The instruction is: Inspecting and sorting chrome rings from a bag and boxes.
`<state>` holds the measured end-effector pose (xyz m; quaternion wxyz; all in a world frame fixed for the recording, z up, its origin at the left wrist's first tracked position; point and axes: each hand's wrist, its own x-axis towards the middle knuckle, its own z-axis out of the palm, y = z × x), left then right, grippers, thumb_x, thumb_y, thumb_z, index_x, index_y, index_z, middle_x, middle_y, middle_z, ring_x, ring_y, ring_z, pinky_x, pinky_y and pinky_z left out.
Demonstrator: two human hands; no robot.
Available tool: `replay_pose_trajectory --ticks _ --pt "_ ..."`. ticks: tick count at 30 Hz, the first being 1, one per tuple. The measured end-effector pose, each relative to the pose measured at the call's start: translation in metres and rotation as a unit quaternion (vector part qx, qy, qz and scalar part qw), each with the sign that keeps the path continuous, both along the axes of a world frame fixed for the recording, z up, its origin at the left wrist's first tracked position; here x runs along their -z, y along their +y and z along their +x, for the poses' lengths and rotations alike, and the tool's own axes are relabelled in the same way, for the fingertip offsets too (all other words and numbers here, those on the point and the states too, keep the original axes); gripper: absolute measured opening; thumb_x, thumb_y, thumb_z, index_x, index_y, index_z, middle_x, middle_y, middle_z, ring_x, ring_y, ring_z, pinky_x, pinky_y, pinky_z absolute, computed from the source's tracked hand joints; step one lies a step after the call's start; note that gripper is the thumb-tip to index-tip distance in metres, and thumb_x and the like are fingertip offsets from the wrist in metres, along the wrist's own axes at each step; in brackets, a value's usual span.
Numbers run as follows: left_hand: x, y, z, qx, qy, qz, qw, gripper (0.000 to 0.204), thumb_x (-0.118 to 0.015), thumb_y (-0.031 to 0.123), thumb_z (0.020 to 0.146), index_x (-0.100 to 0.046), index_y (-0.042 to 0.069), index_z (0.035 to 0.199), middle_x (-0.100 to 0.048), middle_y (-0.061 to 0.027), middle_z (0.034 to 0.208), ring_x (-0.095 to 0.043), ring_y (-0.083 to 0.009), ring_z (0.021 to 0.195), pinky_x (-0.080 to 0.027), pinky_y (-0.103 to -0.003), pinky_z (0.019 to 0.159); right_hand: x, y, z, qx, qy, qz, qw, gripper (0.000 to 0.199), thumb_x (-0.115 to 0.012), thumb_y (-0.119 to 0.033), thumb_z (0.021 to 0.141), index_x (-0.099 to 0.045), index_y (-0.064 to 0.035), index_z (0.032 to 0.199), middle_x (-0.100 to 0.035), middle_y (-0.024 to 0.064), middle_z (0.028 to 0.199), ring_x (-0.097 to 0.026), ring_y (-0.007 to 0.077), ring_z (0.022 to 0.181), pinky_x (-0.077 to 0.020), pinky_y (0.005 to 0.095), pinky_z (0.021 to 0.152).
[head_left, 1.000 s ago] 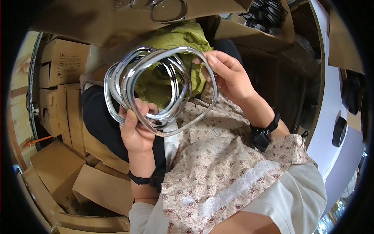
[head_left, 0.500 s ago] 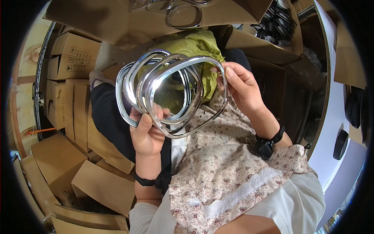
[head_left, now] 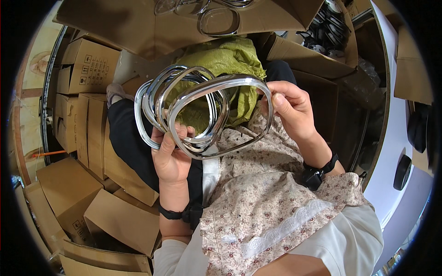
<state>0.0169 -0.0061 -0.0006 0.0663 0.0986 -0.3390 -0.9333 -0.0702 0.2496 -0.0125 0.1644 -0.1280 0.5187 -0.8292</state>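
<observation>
Chrome-finished rounded frames (head_left: 148, 103), fanned above lap. Left hand (head_left: 171, 161): closed around overlapping lower rims, presumably keeping bundle together. Right hand (head_left: 294, 110): thumb and fingers pinching front frame's (head_left: 216, 84) right edge, apparently to hold it fanned outward. Below, floral apron (head_left: 262, 184); beyond, yellow-green woven sack (head_left: 221, 53), cardboard carton (head_left: 115, 27) bearing similar frames (head_left: 216, 34). Left, stacked cartons (head_left: 122, 221); right, white panel (head_left: 391, 119).

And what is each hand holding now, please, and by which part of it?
The left hand holds several shiny silvery ring frames by their lower edges; the right hand pinches the front frame by its right edge.
</observation>
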Motion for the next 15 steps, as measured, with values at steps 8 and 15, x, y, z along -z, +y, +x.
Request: replay_pose_trajectory --ticks 8,15 --pt "0.0063 -0.0045 -0.0013 -0.005 0.01 -0.001 1.0 0.043 -0.068 0.012 0.087 -0.053 0.006 0.126 -0.063 -0.0046 0.095 -0.061 -0.0152 0.089 -0.047 -0.037 0.09 0.0007 -0.0008 0.0015 -0.013 0.047 -0.021 0.999 0.024 -0.062 -0.009 0.092 -0.061 0.0021 0.113 -0.064 0.0052 0.09 -0.059 0.0107 0.078 -0.0486 0.0256 0.071" --pt "0.0047 -0.0062 0.0013 -0.019 0.014 -0.031 0.999 0.044 -0.069 0.012 0.086 -0.053 0.005 0.126 -0.063 -0.0047 0.093 -0.059 -0.0151 0.084 -0.046 -0.036 0.086 -0.0016 -0.0041 0.0002 -0.022 0.064 0.02 0.998 0.027 -0.06 -0.011 0.094 -0.06 0.0012 0.117 -0.064 0.0034 0.089 -0.058 0.0096 0.079 -0.0479 0.0243 0.073"
